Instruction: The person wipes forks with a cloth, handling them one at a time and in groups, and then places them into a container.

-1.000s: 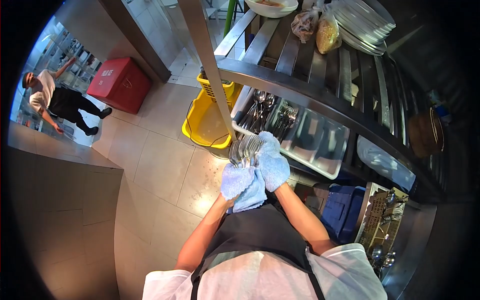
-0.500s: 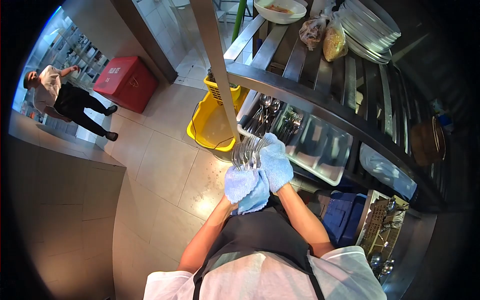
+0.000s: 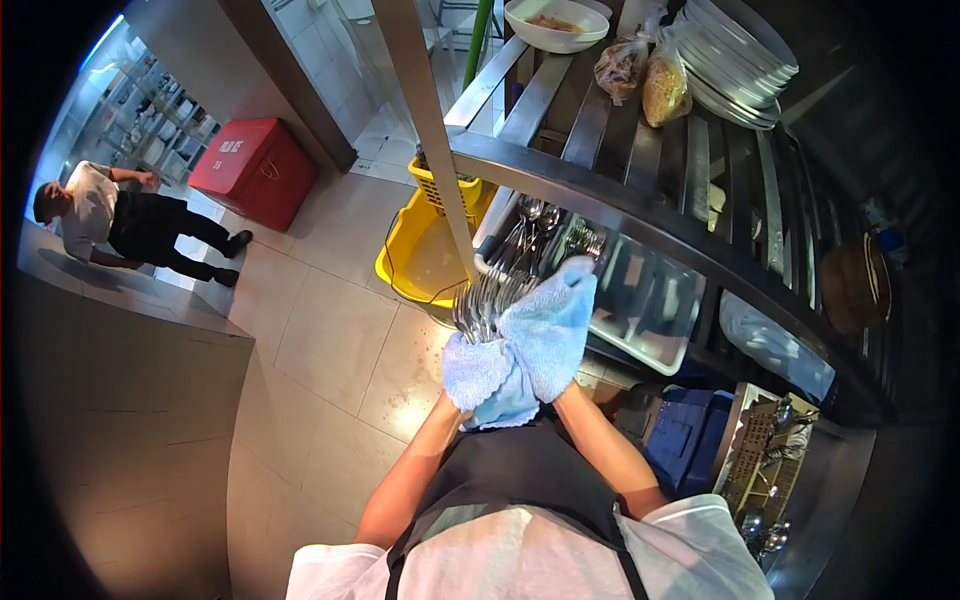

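Both my hands are wrapped in a light blue cloth (image 3: 535, 340). My left hand (image 3: 473, 372) grips a bundle of several metal forks (image 3: 483, 300) by the handles through the cloth, tines pointing away from me. My right hand (image 3: 552, 330), covered by the cloth, presses on the forks from the right side. Just beyond the forks, a grey cutlery tray (image 3: 640, 320) on the lower shelf holds spoons and forks (image 3: 530, 235) in its left compartments.
A steel post (image 3: 430, 140) rises in front of the forks. A yellow mop bucket (image 3: 425, 245) stands on the tiled floor. The upper shelf carries stacked plates (image 3: 735, 55), bagged food (image 3: 665, 80) and a bowl (image 3: 555, 20). A person (image 3: 120, 225) stands far left beside a red box (image 3: 255, 165).
The cloth over my right hand has spread and slid farther up over the forks. The person at the left has shifted stance.
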{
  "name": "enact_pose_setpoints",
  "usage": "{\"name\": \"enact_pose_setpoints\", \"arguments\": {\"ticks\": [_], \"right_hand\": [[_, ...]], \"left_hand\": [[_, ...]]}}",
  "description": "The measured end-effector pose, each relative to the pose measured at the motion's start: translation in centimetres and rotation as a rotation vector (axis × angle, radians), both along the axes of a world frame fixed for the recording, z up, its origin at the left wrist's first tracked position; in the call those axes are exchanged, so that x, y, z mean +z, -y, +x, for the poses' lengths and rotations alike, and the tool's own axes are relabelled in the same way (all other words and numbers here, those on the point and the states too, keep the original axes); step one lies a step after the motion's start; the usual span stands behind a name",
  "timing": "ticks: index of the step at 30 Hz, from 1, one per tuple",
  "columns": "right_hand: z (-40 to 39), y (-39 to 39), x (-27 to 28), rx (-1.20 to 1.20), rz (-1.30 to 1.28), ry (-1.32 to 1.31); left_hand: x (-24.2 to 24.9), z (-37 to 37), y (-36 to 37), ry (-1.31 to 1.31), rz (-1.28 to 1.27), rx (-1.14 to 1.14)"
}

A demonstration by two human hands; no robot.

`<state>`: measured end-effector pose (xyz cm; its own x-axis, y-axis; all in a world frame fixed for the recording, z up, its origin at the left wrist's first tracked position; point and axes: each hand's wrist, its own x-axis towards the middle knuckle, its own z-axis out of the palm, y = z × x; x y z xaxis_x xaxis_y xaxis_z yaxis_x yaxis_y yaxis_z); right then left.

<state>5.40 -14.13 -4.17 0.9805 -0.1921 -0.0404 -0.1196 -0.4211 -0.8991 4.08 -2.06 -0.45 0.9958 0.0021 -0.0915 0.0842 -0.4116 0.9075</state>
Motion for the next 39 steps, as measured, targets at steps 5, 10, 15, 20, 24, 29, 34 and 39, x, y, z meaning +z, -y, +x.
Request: {"name": "enact_pose_setpoints", "arguments": {"ticks": [5,10,15,20,24,29,34,39], "right_hand": [[3.1,-3.0,6.8,-0.347,-0.252,0.392],[3.5,0.0,4.4,-0.118,-0.378,0.404],[5.1,-0.1,2.6,0.077,-0.58,0.15],[7.8,1.3,5.2,-0.116,-0.616,0.069],[5.9,2.1,11.9,0.011,-0.828,-0.226],[2.4,1.4,1.1,0.329,-0.839,0.451],[6.7,-0.2,2.5,0.267,-0.731,0.18],[9.2,3.4,3.7,0.095,-0.801,0.086]], "left_hand": [[0.2,0.3,0.4,-0.006,-0.072,0.076],[-1.9,-0.6,1.3,0.053,-0.087,0.203],[-1.9,-0.6,0.8,0.274,0.268,-0.004],[-1.1,-0.5,0.4,0.18,0.193,-0.051],[-0.7,-0.4,-0.6,0.175,0.338,-0.1],[-2.4,-0.2,0.1,0.238,0.36,-0.092],[-2.0,1.0,0.6,0.568,0.703,-0.109],[-1.5,-0.2,-0.8,0.192,0.641,-0.172]]}}
